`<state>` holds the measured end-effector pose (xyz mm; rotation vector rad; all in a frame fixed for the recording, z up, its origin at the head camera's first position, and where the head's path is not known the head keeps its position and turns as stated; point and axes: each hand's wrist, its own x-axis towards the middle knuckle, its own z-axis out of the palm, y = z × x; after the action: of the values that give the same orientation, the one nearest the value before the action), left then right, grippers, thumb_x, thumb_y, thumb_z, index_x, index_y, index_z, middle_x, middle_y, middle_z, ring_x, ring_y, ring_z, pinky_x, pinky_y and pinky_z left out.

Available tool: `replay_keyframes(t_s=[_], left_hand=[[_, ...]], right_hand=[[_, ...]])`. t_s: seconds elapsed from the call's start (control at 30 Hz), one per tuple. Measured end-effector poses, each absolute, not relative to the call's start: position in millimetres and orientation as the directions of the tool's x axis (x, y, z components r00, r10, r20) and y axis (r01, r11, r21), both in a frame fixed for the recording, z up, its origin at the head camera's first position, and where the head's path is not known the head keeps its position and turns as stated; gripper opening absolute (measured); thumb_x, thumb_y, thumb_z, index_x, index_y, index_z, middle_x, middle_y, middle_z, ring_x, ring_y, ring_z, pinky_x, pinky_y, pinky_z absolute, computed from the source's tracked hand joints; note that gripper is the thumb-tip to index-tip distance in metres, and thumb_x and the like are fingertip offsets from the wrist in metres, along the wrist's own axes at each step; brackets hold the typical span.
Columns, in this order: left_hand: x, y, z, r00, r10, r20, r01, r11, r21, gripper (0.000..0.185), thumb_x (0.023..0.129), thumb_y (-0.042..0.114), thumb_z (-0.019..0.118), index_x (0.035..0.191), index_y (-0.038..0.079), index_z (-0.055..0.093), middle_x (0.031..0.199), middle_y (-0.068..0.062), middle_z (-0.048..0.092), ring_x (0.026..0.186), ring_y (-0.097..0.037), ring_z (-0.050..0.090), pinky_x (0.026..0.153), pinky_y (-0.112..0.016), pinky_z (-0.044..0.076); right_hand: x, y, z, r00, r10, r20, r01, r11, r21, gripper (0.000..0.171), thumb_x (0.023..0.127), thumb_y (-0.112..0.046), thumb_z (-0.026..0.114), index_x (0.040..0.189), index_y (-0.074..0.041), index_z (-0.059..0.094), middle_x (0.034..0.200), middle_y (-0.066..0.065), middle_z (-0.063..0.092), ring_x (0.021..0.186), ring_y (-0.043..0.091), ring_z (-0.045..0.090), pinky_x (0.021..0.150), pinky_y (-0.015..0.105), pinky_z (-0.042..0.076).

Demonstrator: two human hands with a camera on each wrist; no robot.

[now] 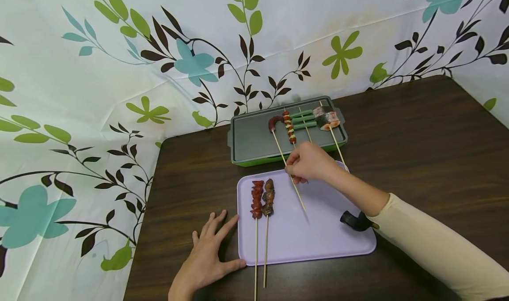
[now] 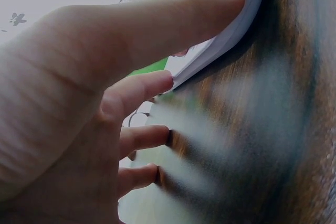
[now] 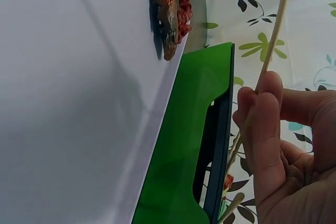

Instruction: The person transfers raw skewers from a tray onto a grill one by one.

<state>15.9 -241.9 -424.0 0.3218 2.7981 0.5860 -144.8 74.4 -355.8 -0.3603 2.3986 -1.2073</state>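
Head: grill (image 1: 252,139) upper centre, several skewers (image 1: 290,128) across its right half; lilac tray (image 1: 306,243) lower centre, two meat skewers (image 1: 257,199) at its left. Right hand (image 1: 312,162) pinches the dark red skewer (image 1: 280,148) (food end over the grill). Left hand (image 1: 207,257) spread, grasping nothing.

Left wrist: thumb (image 2: 210,3) at tray rim, upper right.

Right wrist: skewer between fingertips, right of frame.

The brown table (image 1: 417,150) carries a lilac tray (image 1: 306,241) and green-sided grill (image 1: 252,137).
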Motion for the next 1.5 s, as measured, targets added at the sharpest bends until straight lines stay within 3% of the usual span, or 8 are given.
replay_keyframes(t_s=[0.17, 0.4, 0.6, 0.9, 1.2, 1.5], left_hand=[[16, -241, -425, -0.942, 0.257, -0.216, 0.149, 0.896, 0.419, 0.097, 0.068, 0.074, 0.072, 0.151, 0.046, 0.032, 0.160, -0.004, 0.024, 0.147, -0.040, 0.009, 0.093, -0.085, 0.008], [16, -242, -425, -0.940, 0.260, -0.220, 0.147, 0.892, 0.428, 0.098, 0.068, 0.073, 0.073, 0.152, 0.044, 0.031, 0.161, -0.004, 0.023, 0.148, -0.039, 0.008, 0.093, -0.084, 0.007], [16, -243, -426, -0.940, 0.270, -0.207, 0.158, 0.886, 0.437, 0.098, 0.068, 0.072, 0.073, 0.152, 0.044, 0.031, 0.161, -0.005, 0.022, 0.147, -0.040, 0.008, 0.093, -0.085, 0.007], [16, -244, -427, -0.940, 0.271, -0.209, 0.161, 0.888, 0.431, 0.099, 0.068, 0.074, 0.072, 0.152, 0.044, 0.029, 0.161, -0.005, 0.022, 0.147, -0.040, 0.007, 0.093, -0.085, 0.008], [15, -243, -424, -0.940, 0.276, -0.201, 0.168, 0.887, 0.431, 0.099, 0.069, 0.071, 0.074, 0.153, 0.042, 0.031, 0.161, -0.006, 0.022, 0.147, -0.040, 0.007, 0.092, -0.085, 0.008], [15, -243, -425, -0.939, 0.280, -0.198, 0.173, 0.885, 0.432, 0.099, 0.069, 0.070, 0.074, 0.153, 0.042, 0.030, 0.161, -0.007, 0.022, 0.147, -0.040, 0.008, 0.092, -0.085, 0.008]], right_hand=[[-150, 73, -356, -0.880, -0.399, -0.257, -0.040, 0.601, -0.798, 0.016, 0.092, -0.015, 0.065, 0.092, -0.002, 0.075, 0.058, 0.003, 0.066, 0.055, 0.020, 0.067, 0.054, 0.034, 0.052], [-154, 72, -356, -0.885, -0.385, -0.261, -0.023, 0.596, -0.802, 0.019, 0.093, -0.015, 0.066, 0.098, 0.001, 0.074, 0.060, 0.004, 0.067, 0.063, 0.030, 0.070, 0.062, 0.044, 0.056], [-155, 70, -356, -0.887, -0.377, -0.266, -0.018, 0.604, -0.797, 0.018, 0.092, -0.017, 0.068, 0.099, -0.002, 0.074, 0.062, 0.003, 0.068, 0.059, 0.028, 0.068, 0.061, 0.045, 0.056], [-154, 72, -355, -0.879, -0.384, -0.282, -0.003, 0.596, -0.803, 0.022, 0.092, -0.018, 0.068, 0.106, -0.003, 0.073, 0.069, 0.003, 0.071, 0.064, 0.030, 0.070, 0.061, 0.045, 0.057], [-148, 76, -354, -0.888, -0.397, -0.230, -0.049, 0.580, -0.813, 0.019, 0.092, -0.018, 0.068, 0.101, -0.002, 0.075, 0.072, 0.005, 0.072, 0.059, 0.023, 0.069, 0.058, 0.045, 0.056], [-128, 77, -349, -0.888, -0.404, -0.221, -0.045, 0.554, -0.831, 0.017, 0.091, -0.019, 0.069, 0.099, -0.004, 0.074, 0.069, 0.003, 0.071, 0.058, 0.024, 0.068, 0.051, 0.034, 0.053]])
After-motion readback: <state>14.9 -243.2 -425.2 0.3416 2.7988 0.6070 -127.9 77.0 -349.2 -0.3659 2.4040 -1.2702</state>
